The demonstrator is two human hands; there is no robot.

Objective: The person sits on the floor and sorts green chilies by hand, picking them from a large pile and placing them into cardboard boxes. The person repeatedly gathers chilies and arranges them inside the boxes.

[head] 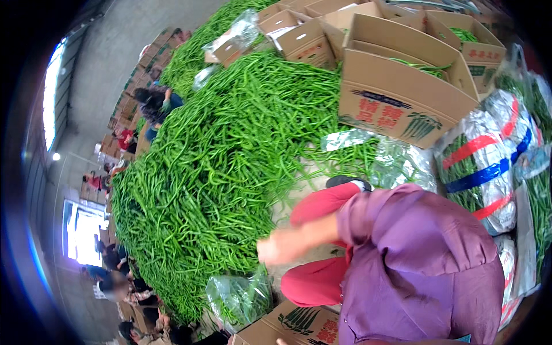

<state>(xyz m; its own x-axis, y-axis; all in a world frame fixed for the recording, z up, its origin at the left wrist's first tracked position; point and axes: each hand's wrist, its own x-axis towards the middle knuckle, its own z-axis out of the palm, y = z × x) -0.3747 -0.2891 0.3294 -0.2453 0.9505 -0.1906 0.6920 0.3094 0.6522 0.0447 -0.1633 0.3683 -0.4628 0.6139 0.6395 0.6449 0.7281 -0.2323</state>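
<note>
My right hand (276, 249), blurred by motion, is stretched out in front of my knees beside the near edge of a big heap of long green chili peppers (202, 181). Its fingers look curled, but whether they hold anything does not show. Only a fingertip of my left hand (281, 341) appears at the bottom edge, against a printed cardboard box (297, 323). A clear plastic bag (237, 297) with some green peppers in it lies between that box and the heap. My knees, in red trousers (312, 280), are bent towards the heap.
A tall open carton (401, 90) with a few peppers stands to my right, with more cartons (302, 39) beyond it. Wrapped bundles (483, 159) with red and blue bands lie close by. Loose plastic film (401, 164) covers some peppers. Several people (153, 105) sit across the heap.
</note>
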